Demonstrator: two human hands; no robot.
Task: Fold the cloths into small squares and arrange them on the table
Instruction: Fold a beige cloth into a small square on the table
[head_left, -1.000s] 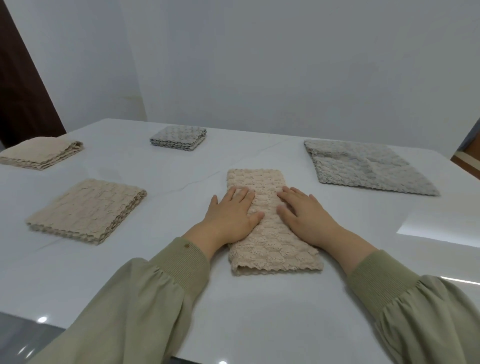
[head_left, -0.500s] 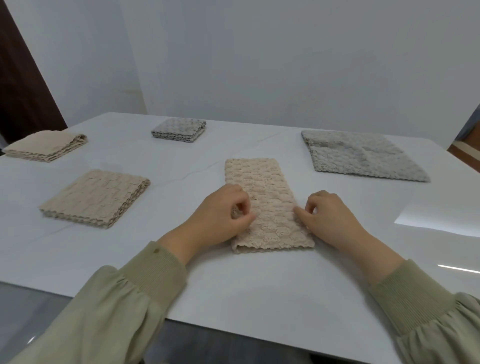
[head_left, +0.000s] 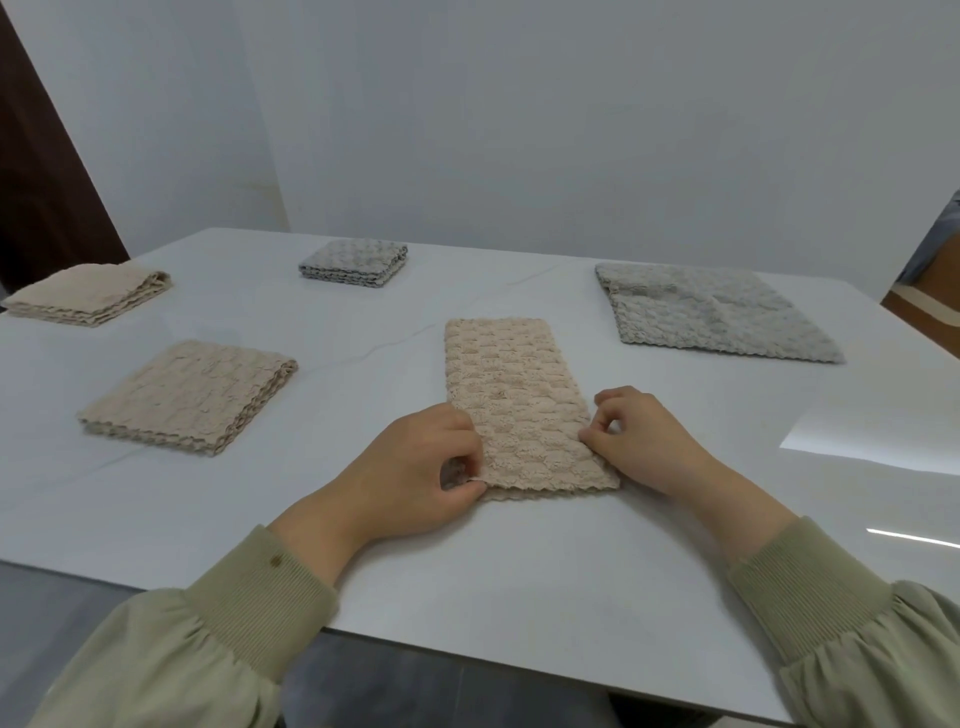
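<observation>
Left hand (head_left: 415, 467): pinches the near left corner of the beige cloth strip (head_left: 511, 400).
Right hand (head_left: 644, 441): pinches its right edge.

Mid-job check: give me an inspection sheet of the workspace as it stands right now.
Surface: white table, glossy, with a bright glare patch on the right.
Job's things: beige strip cloth folded lengthwise, in front of the person; near beige square and far beige square folded on the left; small grey square folded at the far side; larger grey cloth on the right, not yet folded small.
Clutter: nothing seen.
Grips: left hand pinches the strip's near left corner; right hand pinches its right edge near the corner.
Cables: nothing seen.
Surroundings: pale wall behind; dark panel at far left.
</observation>
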